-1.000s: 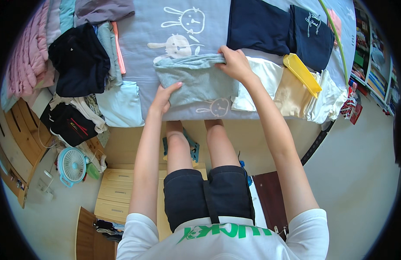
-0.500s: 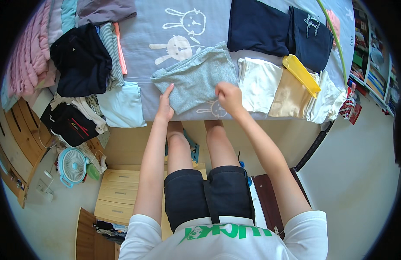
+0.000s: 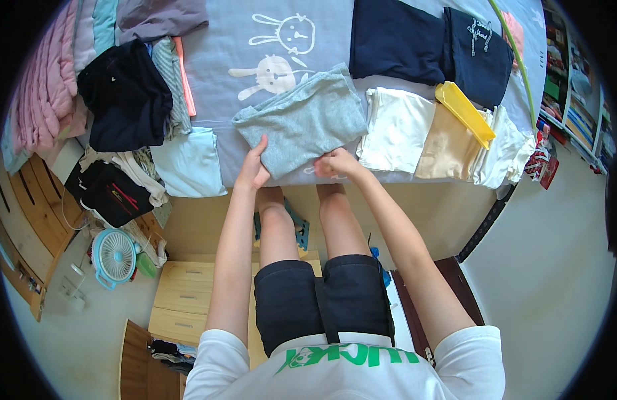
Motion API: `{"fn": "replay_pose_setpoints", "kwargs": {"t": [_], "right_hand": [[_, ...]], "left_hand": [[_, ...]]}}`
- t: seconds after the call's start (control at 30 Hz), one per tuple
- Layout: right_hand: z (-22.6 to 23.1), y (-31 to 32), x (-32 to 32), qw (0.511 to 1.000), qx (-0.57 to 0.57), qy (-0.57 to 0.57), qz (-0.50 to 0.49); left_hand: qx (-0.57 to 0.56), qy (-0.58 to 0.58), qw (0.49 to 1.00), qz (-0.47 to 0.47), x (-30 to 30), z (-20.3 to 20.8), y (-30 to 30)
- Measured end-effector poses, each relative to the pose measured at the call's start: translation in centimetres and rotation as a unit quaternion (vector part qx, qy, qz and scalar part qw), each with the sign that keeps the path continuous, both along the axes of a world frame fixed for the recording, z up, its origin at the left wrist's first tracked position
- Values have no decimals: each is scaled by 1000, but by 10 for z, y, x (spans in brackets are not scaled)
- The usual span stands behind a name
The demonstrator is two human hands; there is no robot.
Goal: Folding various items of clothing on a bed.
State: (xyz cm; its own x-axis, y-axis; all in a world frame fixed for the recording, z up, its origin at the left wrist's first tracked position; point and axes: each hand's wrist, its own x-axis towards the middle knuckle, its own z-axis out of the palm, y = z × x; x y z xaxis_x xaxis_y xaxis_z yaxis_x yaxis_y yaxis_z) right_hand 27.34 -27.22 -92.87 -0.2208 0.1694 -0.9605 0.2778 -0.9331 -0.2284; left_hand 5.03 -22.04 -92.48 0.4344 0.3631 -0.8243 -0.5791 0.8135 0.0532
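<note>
Left grip (image 3: 254, 171) pinches the grey cloth (image 3: 308, 120); right grip (image 3: 339, 163) has moved to its near edge, hold unclear.

A blue-grey bed (image 3: 218, 70) is spanning the far side, a bookshelf (image 3: 580, 119) is standing far right, and wooden drawers (image 3: 180, 283) are sitting near left beside a pale wall (image 3: 102, 327).

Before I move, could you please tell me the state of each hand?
Left hand: thumb on the gray cloth, fingers partly hidden; grip cannot be told.
Right hand: curled at the cloth's near edge; whether it pinches fabric cannot be told.
</note>
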Motion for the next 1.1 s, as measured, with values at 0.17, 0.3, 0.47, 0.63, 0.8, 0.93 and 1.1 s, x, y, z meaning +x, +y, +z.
{"fn": "replay_pose_setpoints", "kwargs": {"t": [0.17, 0.3, 0.47, 0.63, 0.8, 0.93, 1.1], "right_hand": [[18, 1, -16, 802, 38, 215, -556], [20, 11, -16, 658, -17, 214, -722], [37, 33, -15, 642, 19, 274, -716], [46, 60, -20, 597, 11, 418, -684], [58, 106, -35, 626, 30, 412, -662], [75, 160, -49, 654, 85, 412, -629], [56, 214, -62, 808, 110, 265, -515]], "left_hand": [[-23, -64, 997, 49, 1, 28, -3], [3, -83, 995, 50, 15, 53, -14], [16, -67, 994, 79, 5, 74, -22], [47, -63, 994, 80, -10, 88, -19], [73, -72, 991, 89, -24, 97, 8], [149, -29, 985, 87, -37, 97, 37], [160, -29, 963, 216, -26, 54, 54]]}}
